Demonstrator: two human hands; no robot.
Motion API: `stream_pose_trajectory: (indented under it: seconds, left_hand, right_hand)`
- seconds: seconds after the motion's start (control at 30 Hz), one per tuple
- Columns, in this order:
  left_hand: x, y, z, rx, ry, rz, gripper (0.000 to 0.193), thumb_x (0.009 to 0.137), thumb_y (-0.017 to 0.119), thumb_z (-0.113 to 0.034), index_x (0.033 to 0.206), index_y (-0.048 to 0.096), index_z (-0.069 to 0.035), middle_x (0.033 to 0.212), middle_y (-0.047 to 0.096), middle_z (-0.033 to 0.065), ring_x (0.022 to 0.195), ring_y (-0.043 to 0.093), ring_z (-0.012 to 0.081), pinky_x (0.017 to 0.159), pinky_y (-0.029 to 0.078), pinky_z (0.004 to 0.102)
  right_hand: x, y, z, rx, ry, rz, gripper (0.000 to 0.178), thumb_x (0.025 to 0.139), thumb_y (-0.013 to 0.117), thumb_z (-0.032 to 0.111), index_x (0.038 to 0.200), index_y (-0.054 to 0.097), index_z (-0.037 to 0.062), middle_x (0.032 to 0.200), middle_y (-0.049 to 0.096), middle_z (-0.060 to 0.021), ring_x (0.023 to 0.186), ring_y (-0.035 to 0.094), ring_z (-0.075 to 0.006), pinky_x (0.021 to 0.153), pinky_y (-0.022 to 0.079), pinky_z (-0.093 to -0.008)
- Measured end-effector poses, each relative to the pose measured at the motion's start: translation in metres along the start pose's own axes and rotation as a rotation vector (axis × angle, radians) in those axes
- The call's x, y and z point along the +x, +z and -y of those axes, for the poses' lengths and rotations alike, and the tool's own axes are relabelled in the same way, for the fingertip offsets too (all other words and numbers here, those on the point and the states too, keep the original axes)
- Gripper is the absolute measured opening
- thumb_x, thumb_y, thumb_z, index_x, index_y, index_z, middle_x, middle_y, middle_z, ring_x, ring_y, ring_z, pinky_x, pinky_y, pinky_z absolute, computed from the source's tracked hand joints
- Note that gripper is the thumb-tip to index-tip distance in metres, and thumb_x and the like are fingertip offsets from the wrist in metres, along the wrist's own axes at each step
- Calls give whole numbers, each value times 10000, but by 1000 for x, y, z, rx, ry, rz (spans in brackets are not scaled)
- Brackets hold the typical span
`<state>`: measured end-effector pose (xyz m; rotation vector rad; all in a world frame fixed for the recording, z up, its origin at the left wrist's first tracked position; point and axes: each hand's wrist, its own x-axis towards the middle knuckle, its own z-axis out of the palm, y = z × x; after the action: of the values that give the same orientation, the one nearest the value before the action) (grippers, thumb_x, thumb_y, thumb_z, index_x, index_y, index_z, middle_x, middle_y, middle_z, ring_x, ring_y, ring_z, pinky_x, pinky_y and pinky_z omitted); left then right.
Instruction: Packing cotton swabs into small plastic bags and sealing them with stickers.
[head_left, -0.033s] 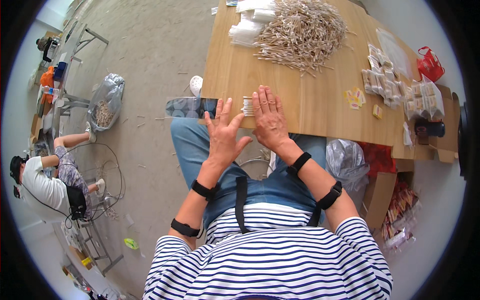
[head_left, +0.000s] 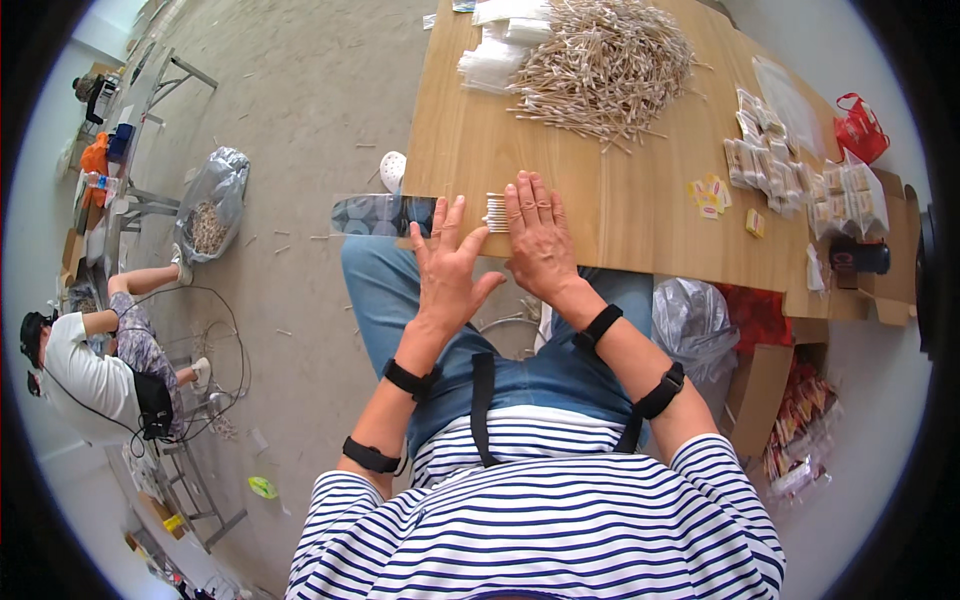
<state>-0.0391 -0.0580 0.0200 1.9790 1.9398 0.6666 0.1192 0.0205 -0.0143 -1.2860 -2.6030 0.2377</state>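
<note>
A short row of cotton swabs [head_left: 496, 213] lies side by side between my hands at the front edge of the wooden table [head_left: 450, 150]. My right hand [head_left: 541, 240] rests flat, fingers stretched out, along the right side of the row and partly over it. Spread fingers mark my left hand [head_left: 448, 265], whose tips reach the table edge just left of the swabs. Beside those fingertips, a dark, shiny strip [head_left: 385, 215] sticks out past the table's left edge. Farther back, a large heap of loose cotton swabs [head_left: 610, 70] covers part of the tabletop.
Clear plastic sleeves [head_left: 490, 65] lie left of the heap. Packed swab bundles [head_left: 765, 165], yellow-and-white cards [head_left: 709, 195] and an open carton [head_left: 890, 250] are at the right. A co-worker [head_left: 110, 370] sits at far left, near a clear bag [head_left: 212, 205] on the floor.
</note>
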Motion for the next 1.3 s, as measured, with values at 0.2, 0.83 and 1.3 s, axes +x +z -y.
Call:
stream_pose_trajectory:
  seconds: [0.2, 0.83, 1.3]
  left_hand:
    - [2, 3, -3, 2, -10, -15, 656, 656, 909, -267, 1245, 664, -114, 1605, 335, 169, 1531, 216, 362, 1198, 107, 647]
    - [9, 7, -4, 38, 12, -32, 690, 655, 902, -321, 1261, 646, -112, 1598, 341, 170, 1528, 222, 360, 1188, 103, 660]
    - [14, 7, 0, 22, -15, -29, 734, 644, 904, -389, 1262, 638, -96, 1597, 333, 192, 1527, 213, 378, 1175, 91, 689]
  right_hand:
    - [0, 0, -1, -17, -3, 16, 832, 800, 635, 122, 1540, 291, -41, 1643, 219, -220, 1552, 157, -359, 1260, 126, -500]
    - [-1, 9, -4, -82, -18, -52, 1030, 718, 812, 286, 1544, 283, -28, 1646, 214, -217, 1550, 157, -366, 1255, 148, -505]
    - [-1, 4, -3, -53, -20, -14, 924, 767, 739, 217, 1538, 297, -36, 1641, 218, -232, 1552, 156, -366, 1252, 148, -513]
